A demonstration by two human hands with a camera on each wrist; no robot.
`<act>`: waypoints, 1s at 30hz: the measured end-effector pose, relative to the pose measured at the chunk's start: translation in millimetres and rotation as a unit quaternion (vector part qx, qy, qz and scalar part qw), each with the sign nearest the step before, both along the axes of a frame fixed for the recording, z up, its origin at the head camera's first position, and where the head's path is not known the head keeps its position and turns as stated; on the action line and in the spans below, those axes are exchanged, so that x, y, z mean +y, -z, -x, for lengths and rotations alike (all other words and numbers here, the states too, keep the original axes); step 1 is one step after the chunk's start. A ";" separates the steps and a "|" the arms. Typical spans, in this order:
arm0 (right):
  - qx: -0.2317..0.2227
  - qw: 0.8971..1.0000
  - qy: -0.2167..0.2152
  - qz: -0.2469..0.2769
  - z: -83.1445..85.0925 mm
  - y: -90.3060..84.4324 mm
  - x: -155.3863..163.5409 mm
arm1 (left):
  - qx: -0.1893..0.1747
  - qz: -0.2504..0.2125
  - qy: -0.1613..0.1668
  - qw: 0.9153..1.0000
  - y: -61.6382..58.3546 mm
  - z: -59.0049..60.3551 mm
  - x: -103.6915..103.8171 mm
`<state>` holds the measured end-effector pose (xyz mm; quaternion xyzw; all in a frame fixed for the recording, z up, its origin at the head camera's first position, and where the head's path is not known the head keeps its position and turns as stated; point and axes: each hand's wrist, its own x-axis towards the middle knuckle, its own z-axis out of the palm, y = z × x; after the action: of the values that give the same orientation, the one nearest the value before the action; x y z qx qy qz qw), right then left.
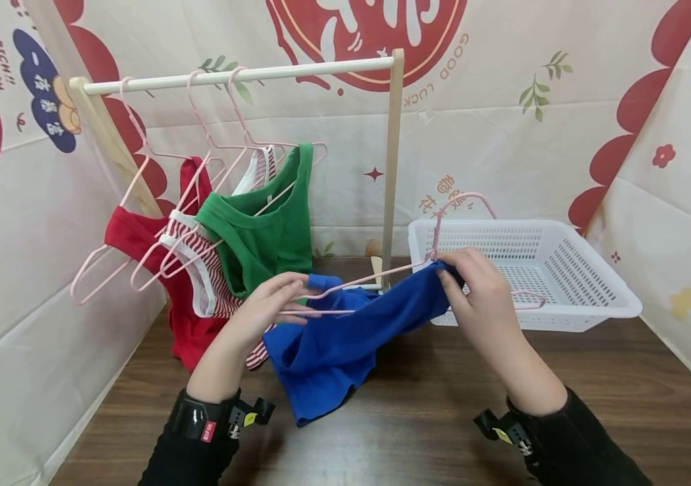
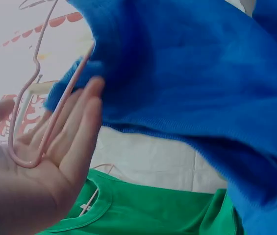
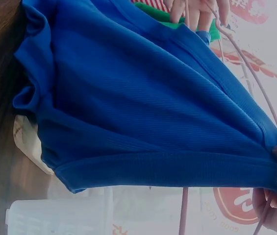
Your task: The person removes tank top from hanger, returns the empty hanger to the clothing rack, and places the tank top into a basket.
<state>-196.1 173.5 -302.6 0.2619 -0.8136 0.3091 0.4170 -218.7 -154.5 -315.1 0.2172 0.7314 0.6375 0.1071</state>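
Note:
My right hand point(image 1: 480, 290) pinches the shoulder strap of a blue tank top point(image 1: 351, 337) close to the hook of a pink hanger point(image 1: 375, 275). One arm of this hanger runs through the top, and its far end comes out by the basket. Across the palm of my left hand point(image 2: 55, 161) lies the hanger's other rounded end, the fingers extended toward the blue strap. In the right wrist view the blue fabric point(image 3: 128, 98) hangs stretched from my right fingertips. Just beyond my left hand hangs a green tank top point(image 1: 272, 233).
A wooden rack with a white rail point(image 1: 296, 70) stands at the back left. From it hang a red top point(image 1: 190, 331), red-striped tops point(image 1: 214, 280) and the green one on pink hangers. A white basket point(image 1: 609, 287) sits behind my right hand on the brown table point(image 1: 430, 418).

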 end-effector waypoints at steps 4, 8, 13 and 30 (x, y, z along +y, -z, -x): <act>-0.007 1.000 -0.004 -0.008 2.2 0.3 -1.6 | 0.041 0.085 0.015 0.995 0.1 -1.3 2.9; -0.016 1.000 -0.004 -0.011 5.0 -0.3 -3.9 | 0.072 0.146 -0.016 0.987 0.7 -2.4 6.4; -0.030 0.999 -0.011 -0.013 9.6 -1.5 -6.5 | 0.093 0.154 -0.060 0.982 1.5 -4.8 6.5; -0.044 0.998 0.006 -0.033 7.7 -4.3 -5.9 | 0.144 0.081 -0.117 0.979 -5.8 -12.5 -15.6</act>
<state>-203.8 167.5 -298.3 0.2568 -0.8424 0.2909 0.3740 -206.2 -170.1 -309.3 0.2105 0.8090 0.5458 -0.0577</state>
